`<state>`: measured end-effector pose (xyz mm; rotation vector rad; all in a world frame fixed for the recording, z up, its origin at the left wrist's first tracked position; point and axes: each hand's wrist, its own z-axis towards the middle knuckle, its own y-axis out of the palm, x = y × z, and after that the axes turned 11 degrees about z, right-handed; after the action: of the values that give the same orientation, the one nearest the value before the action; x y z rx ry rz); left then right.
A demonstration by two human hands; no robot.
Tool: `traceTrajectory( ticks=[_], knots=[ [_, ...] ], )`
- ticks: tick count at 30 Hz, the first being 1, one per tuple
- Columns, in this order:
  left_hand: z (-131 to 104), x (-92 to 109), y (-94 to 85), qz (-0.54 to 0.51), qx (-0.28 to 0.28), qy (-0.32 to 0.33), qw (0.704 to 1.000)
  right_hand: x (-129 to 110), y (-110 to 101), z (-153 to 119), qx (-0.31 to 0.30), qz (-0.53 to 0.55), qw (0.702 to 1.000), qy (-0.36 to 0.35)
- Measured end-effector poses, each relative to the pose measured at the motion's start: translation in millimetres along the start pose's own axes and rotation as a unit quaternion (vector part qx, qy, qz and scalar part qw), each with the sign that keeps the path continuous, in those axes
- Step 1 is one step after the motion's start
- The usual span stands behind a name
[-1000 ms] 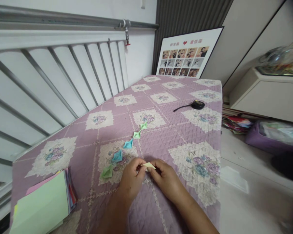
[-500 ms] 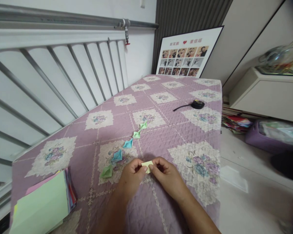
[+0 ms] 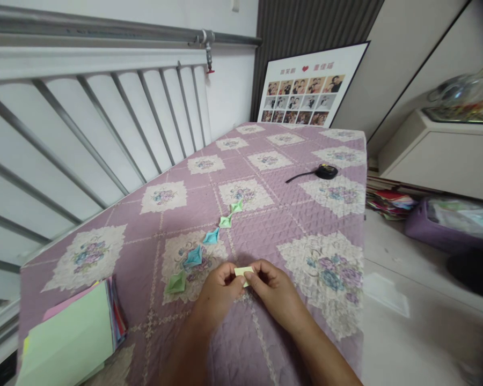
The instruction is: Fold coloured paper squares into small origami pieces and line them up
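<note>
Presumably light and easily creased, the yellow paper [image 3: 243, 271] sits between the left hand [image 3: 220, 285] and right hand [image 3: 274, 285], each pinching one end. Hold edges lightly; layering is indistinct.

At the far end in front of you, a white board [image 3: 342, 64] carries one line of reddish Chinese writing across its top. You see a red heart [image 3: 305, 69] in that line, with three characters [image 3: 287, 71] to its left and another three [image 3: 324, 66] to its right, too blurred for you to read surely. The pipe [image 3: 104, 29] on your left bears faint marks you cannot make out.
</note>
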<state>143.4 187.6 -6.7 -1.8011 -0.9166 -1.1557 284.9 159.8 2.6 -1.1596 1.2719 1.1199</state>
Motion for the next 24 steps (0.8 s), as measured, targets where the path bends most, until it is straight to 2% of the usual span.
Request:
traceTrajectory(
  ticks=[9,17,20,24],
  knots=[
    [0.1,1.4,-0.8,0.021,0.023,-0.001,1.0,0.6,0.6,-0.8,0.015,-0.128,0.983,-0.131],
    [0.9,0.7,0.4,-0.061,0.013,-0.001,0.998,6.8,0.8,-1.9,0.01,-0.268,0.922,-0.279],
    [0.4,2.0,1.4,-0.09,0.015,-0.01,0.996,6.7,0.9,-1.6,0.009,-0.279,0.913,-0.297],
    [0.5,-0.8,2.3,-0.11,0.01,-0.004,0.994,5.9,0.7,-1.2,0.011,-0.274,0.916,-0.294]
  ],
)
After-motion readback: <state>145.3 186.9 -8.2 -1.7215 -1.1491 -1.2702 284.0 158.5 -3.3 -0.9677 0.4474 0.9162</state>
